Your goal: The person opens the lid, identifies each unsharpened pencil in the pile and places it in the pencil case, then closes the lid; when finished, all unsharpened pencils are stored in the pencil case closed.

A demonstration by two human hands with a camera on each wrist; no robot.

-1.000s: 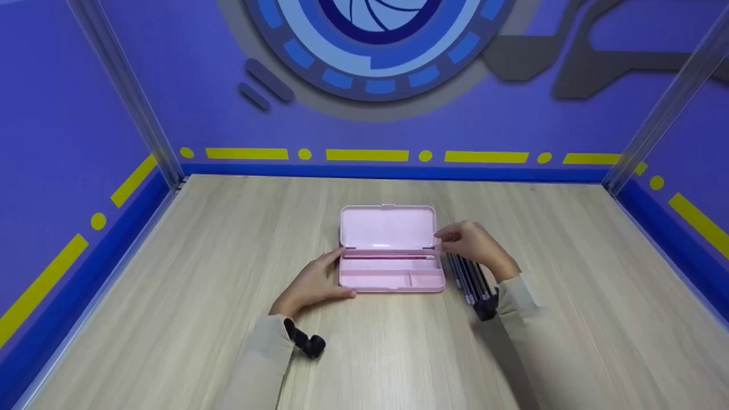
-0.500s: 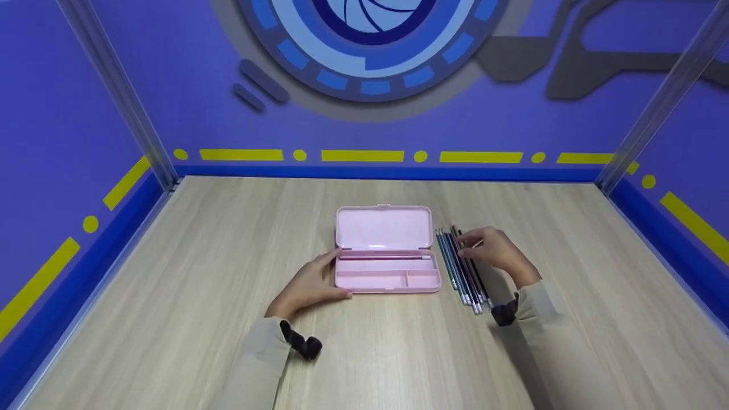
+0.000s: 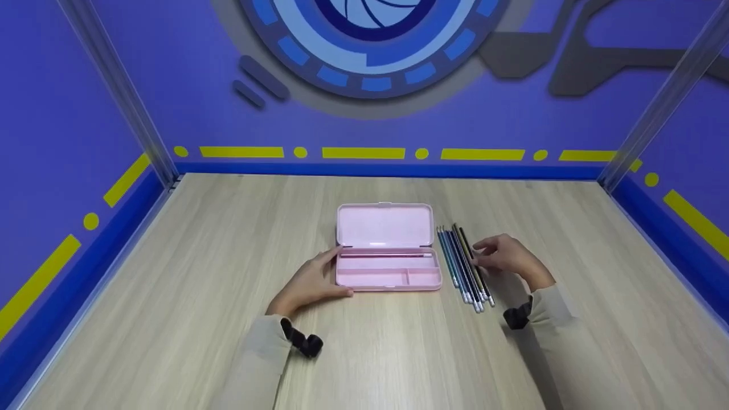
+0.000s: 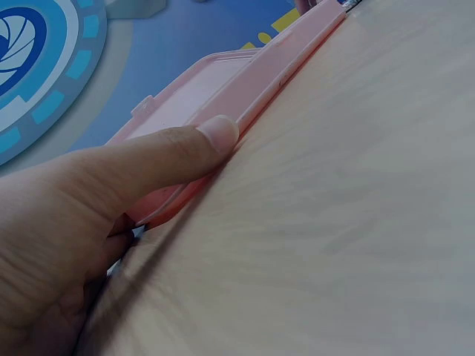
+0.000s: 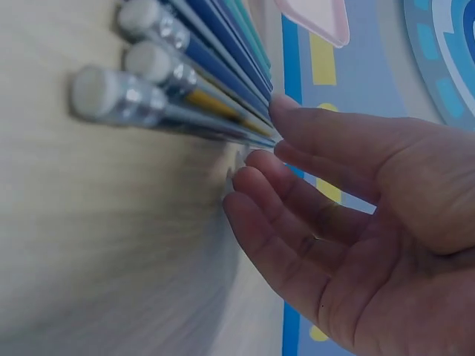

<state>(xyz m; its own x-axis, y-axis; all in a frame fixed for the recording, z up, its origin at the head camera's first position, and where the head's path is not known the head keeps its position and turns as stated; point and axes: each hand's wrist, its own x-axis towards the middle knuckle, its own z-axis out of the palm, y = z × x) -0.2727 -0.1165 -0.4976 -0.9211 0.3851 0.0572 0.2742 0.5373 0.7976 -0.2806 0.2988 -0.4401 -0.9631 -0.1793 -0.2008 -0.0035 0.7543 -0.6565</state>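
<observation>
An open pink pencil case [image 3: 389, 278] lies in the middle of the wooden table, its lid [image 3: 384, 225] folded back flat. One pencil [image 3: 387, 255] lies in the long rear slot of its tray. My left hand [image 3: 310, 282] rests against the case's left end, with the thumb [image 4: 211, 141] straight along the front wall of the case [image 4: 252, 70]. Several pencils [image 3: 466, 267] lie in a row just right of the case, eraser ends [image 5: 126, 55] toward me. My right hand [image 3: 484, 257] is beside them, its relaxed fingers [image 5: 297, 185] touching the outermost pencils.
Blue walls with yellow dashes [image 3: 364, 152] close the table in at the back and on both sides. Metal posts [image 3: 119, 91] stand in the rear corners. Bare wood [image 3: 228, 228] stretches left, right and in front of the case.
My right hand left the case's right hinge corner and moved right and toward me to the row of pencils, uncovering them. The left hand and the case stayed put.
</observation>
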